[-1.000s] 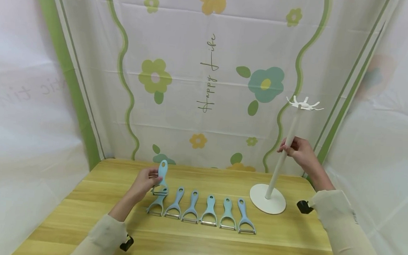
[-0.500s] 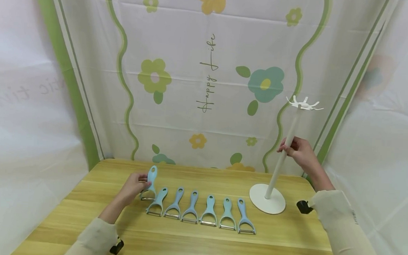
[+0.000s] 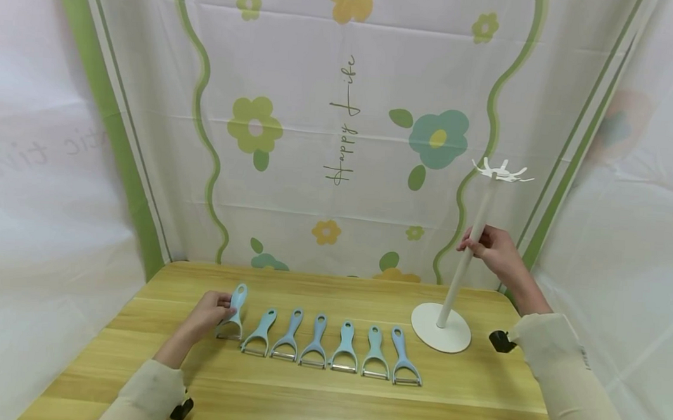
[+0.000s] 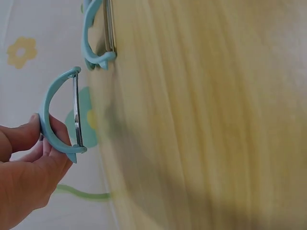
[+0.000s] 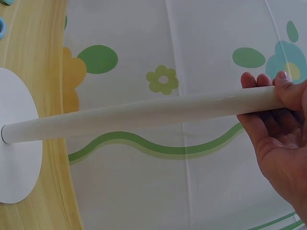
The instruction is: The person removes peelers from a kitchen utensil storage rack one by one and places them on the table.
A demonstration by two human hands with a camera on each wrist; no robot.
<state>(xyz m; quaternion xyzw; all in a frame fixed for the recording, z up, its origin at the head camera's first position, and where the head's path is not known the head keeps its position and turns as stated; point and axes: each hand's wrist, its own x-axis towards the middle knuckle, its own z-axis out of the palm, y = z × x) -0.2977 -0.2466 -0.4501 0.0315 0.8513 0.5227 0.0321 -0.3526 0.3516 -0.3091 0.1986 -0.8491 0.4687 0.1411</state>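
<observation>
My left hand [image 3: 208, 314] pinches a light blue Y-shaped peeler [image 3: 238, 299] between thumb and fingers, at the left end of a row of peelers. In the left wrist view the held peeler's curved frame and metal blade [image 4: 77, 110] face the table. Several more blue and green peelers [image 3: 346, 347] lie side by side on the wood, handles pointing away from me. At the right, my right hand [image 3: 496, 253] grips the pole of a white stand [image 3: 461, 267]. The stand has a round base [image 3: 429, 335] on the table and a ring of hooks [image 3: 501, 173] on top.
The wooden table [image 3: 303, 405] ends at a white curtain [image 3: 292, 188] printed with flowers. More white cloth hangs on the left and right sides. Small black devices [image 3: 503, 341] sit at both wrists.
My left hand has carried the light blue peeler leftward and down, from above the leftmost lying peeler to beside it. My right hand and the stand have stayed in place.
</observation>
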